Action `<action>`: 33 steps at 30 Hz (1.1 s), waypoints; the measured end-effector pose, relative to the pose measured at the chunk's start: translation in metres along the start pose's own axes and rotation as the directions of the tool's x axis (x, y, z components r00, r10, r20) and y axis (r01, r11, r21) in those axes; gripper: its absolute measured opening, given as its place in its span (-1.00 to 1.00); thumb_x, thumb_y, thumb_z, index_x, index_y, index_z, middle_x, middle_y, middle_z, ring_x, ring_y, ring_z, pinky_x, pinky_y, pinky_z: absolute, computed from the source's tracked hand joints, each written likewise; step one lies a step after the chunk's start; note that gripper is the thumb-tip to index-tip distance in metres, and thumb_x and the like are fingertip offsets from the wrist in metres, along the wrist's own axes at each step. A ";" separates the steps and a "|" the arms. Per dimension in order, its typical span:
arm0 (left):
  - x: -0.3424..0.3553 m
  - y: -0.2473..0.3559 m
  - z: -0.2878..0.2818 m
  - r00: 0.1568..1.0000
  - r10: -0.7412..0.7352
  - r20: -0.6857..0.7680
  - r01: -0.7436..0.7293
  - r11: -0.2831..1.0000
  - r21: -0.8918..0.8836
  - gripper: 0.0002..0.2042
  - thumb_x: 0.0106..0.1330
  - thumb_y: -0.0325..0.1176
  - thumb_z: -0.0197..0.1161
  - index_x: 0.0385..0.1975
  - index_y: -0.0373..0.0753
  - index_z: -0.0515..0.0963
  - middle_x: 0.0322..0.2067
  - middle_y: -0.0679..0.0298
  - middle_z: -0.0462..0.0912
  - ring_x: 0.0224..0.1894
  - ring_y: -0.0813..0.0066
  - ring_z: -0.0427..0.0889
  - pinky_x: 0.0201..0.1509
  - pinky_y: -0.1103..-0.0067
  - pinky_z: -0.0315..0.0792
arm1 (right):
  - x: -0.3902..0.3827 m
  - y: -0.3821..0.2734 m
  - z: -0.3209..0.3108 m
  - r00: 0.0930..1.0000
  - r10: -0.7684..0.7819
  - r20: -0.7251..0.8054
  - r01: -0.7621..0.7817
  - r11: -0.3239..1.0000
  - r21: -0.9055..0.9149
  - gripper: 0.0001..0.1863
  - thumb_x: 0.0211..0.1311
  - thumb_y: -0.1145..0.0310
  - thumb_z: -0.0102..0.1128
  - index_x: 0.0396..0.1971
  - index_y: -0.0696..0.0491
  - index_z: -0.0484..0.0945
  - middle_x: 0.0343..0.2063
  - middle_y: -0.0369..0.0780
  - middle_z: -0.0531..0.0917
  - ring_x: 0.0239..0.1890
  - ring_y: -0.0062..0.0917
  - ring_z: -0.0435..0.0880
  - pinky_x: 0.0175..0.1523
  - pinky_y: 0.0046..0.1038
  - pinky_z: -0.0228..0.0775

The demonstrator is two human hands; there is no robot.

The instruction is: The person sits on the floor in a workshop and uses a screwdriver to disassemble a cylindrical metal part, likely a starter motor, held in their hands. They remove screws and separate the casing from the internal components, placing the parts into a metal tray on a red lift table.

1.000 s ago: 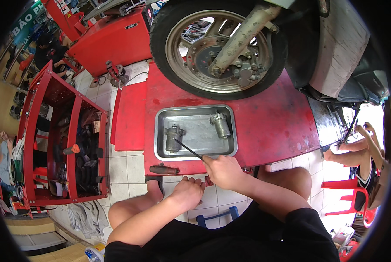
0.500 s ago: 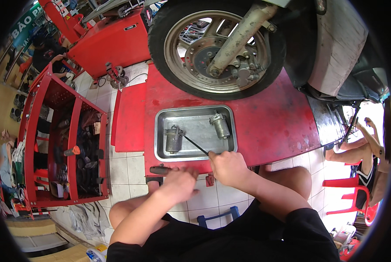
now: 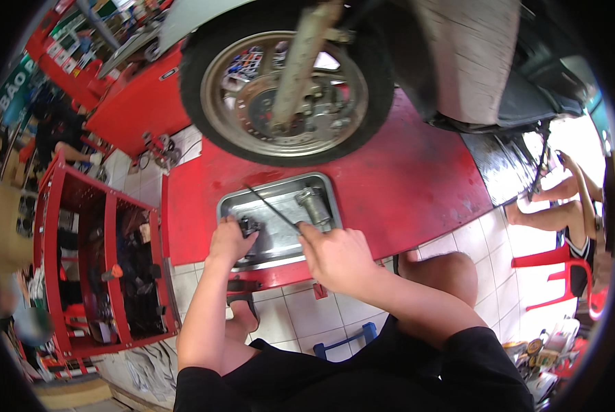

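My left hand (image 3: 232,240) is closed around a cylindrical metal motor (image 3: 252,225) in the left part of a shallow steel tray (image 3: 330,189). Only the motor's dark end and part of its body show past the fingers. In my right hand (image 3: 340,257) is a long, thin, dark-shafted screwdriver (image 3: 273,207), its handle hidden in my fist. The shaft slants up and left above the tray, with its tip near the far rim and apart from the motor. Another cylindrical motor (image 3: 314,205) lies in the tray's right part, touched by neither hand.
The tray rests on a red platform (image 3: 403,185) below a motorcycle's front wheel (image 3: 287,151). A dark-handled tool (image 3: 243,285) lies at the platform's near edge. To the left stands a red tool cart (image 3: 118,275); a blue stool (image 3: 345,340) is below me. A seated person is at right.
My left hand has moved from the platform's near edge onto the left motor. The screwdriver tip has lifted off that motor and swung up and left. The whole view has shifted.
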State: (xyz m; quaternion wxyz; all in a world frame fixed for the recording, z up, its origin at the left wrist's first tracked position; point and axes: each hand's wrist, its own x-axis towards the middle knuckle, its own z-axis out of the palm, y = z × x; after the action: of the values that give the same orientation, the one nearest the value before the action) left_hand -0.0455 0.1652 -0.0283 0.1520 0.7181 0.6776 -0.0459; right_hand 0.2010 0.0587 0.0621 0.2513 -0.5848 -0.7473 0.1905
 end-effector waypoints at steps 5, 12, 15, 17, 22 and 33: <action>0.022 -0.002 0.028 0.999 -0.037 -0.025 0.037 0.999 0.002 -0.38 -0.07 -0.05 0.53 -0.15 -0.47 0.55 -0.18 -0.14 0.64 -0.13 -0.05 0.67 0.01 0.30 0.57 | -0.001 0.009 -0.014 0.998 -0.056 -0.011 0.056 0.995 0.083 -0.76 0.36 0.27 0.01 -0.18 0.13 0.49 -0.72 -0.03 0.59 -0.61 -0.07 0.64 -0.46 -0.08 0.46; -0.005 0.027 -0.010 0.966 0.055 -0.254 -0.212 0.732 -0.647 -0.67 -0.06 -0.29 0.54 -0.38 -0.37 0.63 -0.48 0.21 0.68 -0.40 0.49 0.65 -0.26 0.49 0.54 | -0.003 0.014 -0.025 0.983 -0.046 -0.175 0.078 0.980 0.184 -0.77 0.33 0.27 0.09 -0.17 0.11 0.55 -0.69 -0.03 0.58 -0.59 -0.06 0.62 -0.49 -0.11 0.42; -0.025 0.042 -0.029 0.989 0.016 -0.146 -0.145 -0.044 -0.988 -0.66 0.08 -0.37 0.48 -0.16 -0.27 0.57 -0.36 0.25 0.61 -0.34 0.50 0.60 -0.23 0.56 0.52 | 0.003 0.014 -0.029 0.944 0.027 -0.329 0.114 0.909 0.402 -0.74 0.34 0.29 0.13 -0.16 0.18 0.58 -0.65 0.00 0.57 -0.60 -0.12 0.61 -0.48 -0.26 0.42; -0.038 0.052 -0.042 0.980 0.056 -0.190 -0.133 -0.523 -0.842 -0.60 0.11 -0.34 0.43 -0.06 -0.25 0.50 -0.29 0.22 0.55 -0.26 0.39 0.55 -0.13 0.49 0.51 | 0.007 0.012 -0.029 0.939 0.074 -0.335 0.131 0.825 0.549 -0.72 0.36 0.31 0.14 -0.15 0.25 0.59 -0.66 -0.08 0.59 -0.69 -0.35 0.55 -0.51 -0.41 0.35; -0.037 0.051 -0.057 0.974 0.082 -0.211 0.032 -0.973 -0.229 -0.51 0.08 -0.27 0.48 -0.05 -0.35 0.47 -0.31 0.20 0.49 -0.25 0.37 0.46 -0.15 0.50 0.41 | 0.014 0.008 -0.010 0.972 0.233 0.015 -0.138 0.520 0.843 -0.69 0.37 0.40 0.09 -0.01 0.29 0.53 -0.51 -0.23 0.68 -0.63 -0.72 0.47 -0.54 -0.57 0.30; -0.069 0.032 -0.053 0.879 0.316 -0.358 0.202 -0.926 -0.320 -0.09 -0.05 -0.07 0.61 0.28 -0.23 0.22 -0.17 0.23 0.57 0.25 0.16 0.41 0.33 0.31 0.38 | 0.011 0.007 -0.021 0.986 -0.068 0.152 -0.140 0.158 0.977 -0.61 0.28 0.49 0.14 0.09 0.30 0.47 -0.21 -0.11 0.68 -0.49 -0.64 0.54 -0.32 -0.59 0.44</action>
State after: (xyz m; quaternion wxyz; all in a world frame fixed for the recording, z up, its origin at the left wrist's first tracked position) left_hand -0.0270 0.1126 0.0459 0.8107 0.0865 -0.0309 0.5782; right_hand 0.2169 0.0711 0.0770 0.5049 -0.2821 -0.4481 0.6817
